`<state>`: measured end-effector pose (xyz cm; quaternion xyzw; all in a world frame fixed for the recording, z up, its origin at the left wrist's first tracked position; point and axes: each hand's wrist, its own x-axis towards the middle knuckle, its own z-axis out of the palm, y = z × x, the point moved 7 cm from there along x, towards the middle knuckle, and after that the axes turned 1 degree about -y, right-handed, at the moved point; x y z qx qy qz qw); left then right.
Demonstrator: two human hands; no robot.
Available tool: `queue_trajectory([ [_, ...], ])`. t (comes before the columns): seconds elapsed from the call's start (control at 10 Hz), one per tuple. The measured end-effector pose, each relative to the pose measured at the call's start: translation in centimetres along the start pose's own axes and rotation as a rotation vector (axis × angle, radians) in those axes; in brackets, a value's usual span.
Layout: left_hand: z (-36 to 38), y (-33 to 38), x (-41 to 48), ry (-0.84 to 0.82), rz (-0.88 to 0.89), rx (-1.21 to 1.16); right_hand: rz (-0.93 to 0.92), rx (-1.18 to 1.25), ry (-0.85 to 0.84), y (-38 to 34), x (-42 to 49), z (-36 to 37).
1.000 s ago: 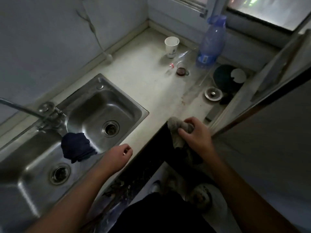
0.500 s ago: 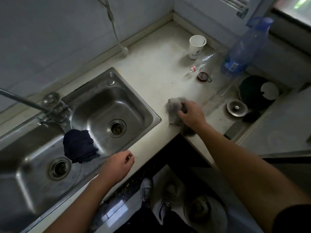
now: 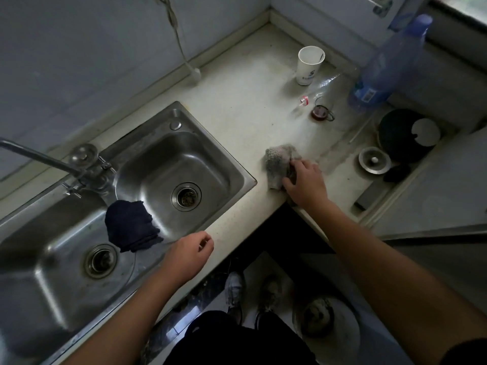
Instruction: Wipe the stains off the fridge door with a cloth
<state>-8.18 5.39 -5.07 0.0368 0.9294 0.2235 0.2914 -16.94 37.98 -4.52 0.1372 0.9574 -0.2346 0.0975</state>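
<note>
A dark rag (image 3: pixel 130 224) drapes the sink (image 3: pixel 226 164) divider; the right hand (image 3: pixel 305 180), now farther onto the desk (image 3: pixel 237 106), grips the grey cloth (image 3: pixel 278 160); the left hand (image 3: pixel 188 252) hovers loosely curled, empty.

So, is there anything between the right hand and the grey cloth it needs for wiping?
No. The right hand is already on the grey cloth, which lies on the counter beside the sink. The fridge door is not clearly in view.

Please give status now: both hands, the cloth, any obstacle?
Right hand on crumpled grey cloth, pressed to pale countertop. Left hand empty, loosely curled. Fridge door not identifiable. No obstacle seen.
</note>
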Motion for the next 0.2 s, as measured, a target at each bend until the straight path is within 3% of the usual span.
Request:
queue_trajectory([
  [0.2, 0.2, -1.0, -1.3, -0.015, 0.018, -0.006, -0.011, 0.044, -0.144, -0.9, -1.9, -1.0],
])
